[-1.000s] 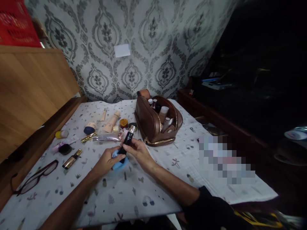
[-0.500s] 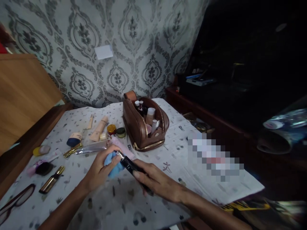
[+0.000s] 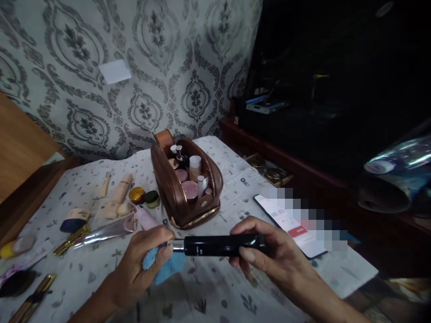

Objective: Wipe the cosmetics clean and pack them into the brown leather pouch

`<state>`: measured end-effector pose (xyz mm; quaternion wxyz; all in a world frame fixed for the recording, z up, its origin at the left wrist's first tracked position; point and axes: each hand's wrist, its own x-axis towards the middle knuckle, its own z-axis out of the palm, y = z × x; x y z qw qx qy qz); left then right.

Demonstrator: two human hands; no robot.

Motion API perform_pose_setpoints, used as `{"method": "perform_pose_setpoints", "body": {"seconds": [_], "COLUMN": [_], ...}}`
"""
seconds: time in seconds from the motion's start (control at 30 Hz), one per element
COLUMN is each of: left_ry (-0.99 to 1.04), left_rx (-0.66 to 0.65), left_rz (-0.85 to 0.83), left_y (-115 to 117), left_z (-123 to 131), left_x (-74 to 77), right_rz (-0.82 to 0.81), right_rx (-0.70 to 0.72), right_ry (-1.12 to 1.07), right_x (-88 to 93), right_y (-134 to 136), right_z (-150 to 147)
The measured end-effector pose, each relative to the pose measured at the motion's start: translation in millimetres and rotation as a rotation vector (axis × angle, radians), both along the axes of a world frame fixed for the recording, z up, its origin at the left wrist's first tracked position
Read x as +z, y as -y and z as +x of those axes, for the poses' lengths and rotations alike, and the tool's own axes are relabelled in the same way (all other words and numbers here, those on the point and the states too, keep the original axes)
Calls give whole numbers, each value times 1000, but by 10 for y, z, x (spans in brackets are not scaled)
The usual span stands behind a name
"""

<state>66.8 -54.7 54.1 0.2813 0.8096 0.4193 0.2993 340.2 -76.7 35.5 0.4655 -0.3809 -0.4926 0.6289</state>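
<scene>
A black cosmetic tube (image 3: 212,246) with a silver neck lies level between my two hands, small pale print on its side. My right hand (image 3: 266,251) grips the black body near its right end. Around the silver end are the fingers of my left hand (image 3: 144,253), which also holds a light blue cloth (image 3: 170,265) bunched under the neck. Whatever sits at the tip of that end is hidden by the fingers. Just beyond the tube stands an unzipped brown toiletry bag (image 3: 175,197) with several bottles and compacts inside.
Left on the patterned cloth (image 3: 111,251) lie a silver squeeze tube (image 3: 104,231), a beige tube (image 3: 119,195), a yellow-lidded jar (image 3: 136,195), a green jar (image 3: 152,198) and other cosmetics. A phone (image 3: 286,220), partly pixelated, lies right. A plastic bottle (image 3: 400,157) is at far right.
The black tube has turned from slanting to nearly level, and my right hand has risen with it. The view has shifted right, bringing the phone's screen into sight.
</scene>
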Motion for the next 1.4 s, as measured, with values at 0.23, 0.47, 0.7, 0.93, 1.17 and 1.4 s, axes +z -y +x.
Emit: {"method": "perform_pose_setpoints", "body": {"seconds": [0.23, 0.47, 0.7, 0.93, 1.17, 1.4], "left_ry": [-25, -228, -472, -472, -458, -504], "left_rx": [-82, -76, 5, 7, 64, 59], "left_rz": [52, 440, 714, 817, 813, 814], "left_y": [-89, -252, -511, -538, -535, -522], "left_z": [164, 172, 198, 186, 187, 153], "left_x": [-25, 76, 123, 60, -31, -44], "right_rz": [14, -46, 219, 523, 877, 885], "right_rx": [-90, -159, -196, -488, -96, 83], "right_ry": [-20, 20, 208, 452, 677, 946], "right_x": [-234, -90, -150, 411, 815, 767], "right_y": [22, -33, -136, -494, -1440, -1946], "right_z": [242, 341, 570, 436, -125, -604]}}
